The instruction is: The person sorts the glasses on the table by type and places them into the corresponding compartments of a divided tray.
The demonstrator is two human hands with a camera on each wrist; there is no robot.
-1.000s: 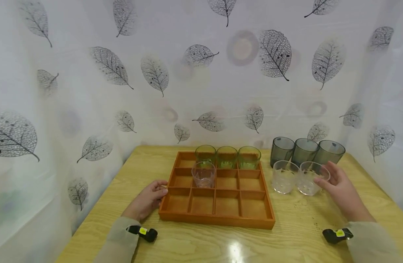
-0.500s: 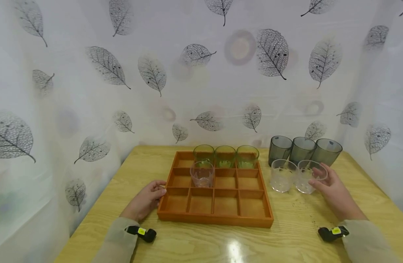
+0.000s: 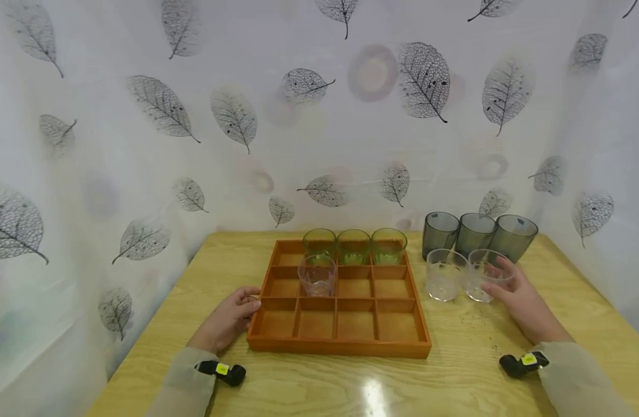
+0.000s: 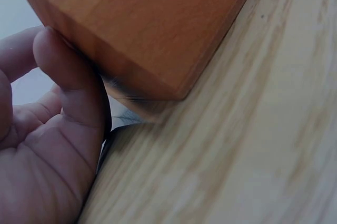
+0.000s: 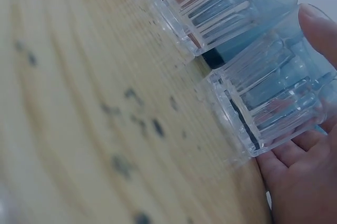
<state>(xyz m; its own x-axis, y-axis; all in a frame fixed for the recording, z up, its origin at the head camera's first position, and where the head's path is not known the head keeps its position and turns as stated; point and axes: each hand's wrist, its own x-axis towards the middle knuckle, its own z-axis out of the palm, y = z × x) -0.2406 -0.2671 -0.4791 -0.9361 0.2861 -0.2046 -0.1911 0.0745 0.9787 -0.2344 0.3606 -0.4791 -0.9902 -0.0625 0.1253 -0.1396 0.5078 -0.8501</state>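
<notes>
My right hand (image 3: 522, 304) is around the right-hand one of two clear glasses, its thumb on the near side and fingers on the far side. This clear glass (image 5: 271, 95) stands upright on the table in the right wrist view. Beside it stands the other clear glass (image 3: 443, 281). My left hand (image 3: 228, 318) touches the left side of a wooden compartment tray (image 3: 340, 347) with thumb and fingertips. In the left wrist view the thumb (image 4: 68, 63) lies against the tray's outer wall. A clear glass (image 3: 318, 278) sits in the tray's middle row, second compartment from the left.
Three green glasses (image 3: 353, 249) stand in the tray's back row. Behind the clear glasses, three grey glasses (image 3: 476, 237) stand in a row on the wooden table (image 3: 293, 385). A leaf-patterned curtain (image 3: 309, 139) hangs along the back and sides.
My right hand has moved slightly left and its fingers have come closer around the clear glass. My left hand stays at the tray. The whole head view has shifted a little.
</notes>
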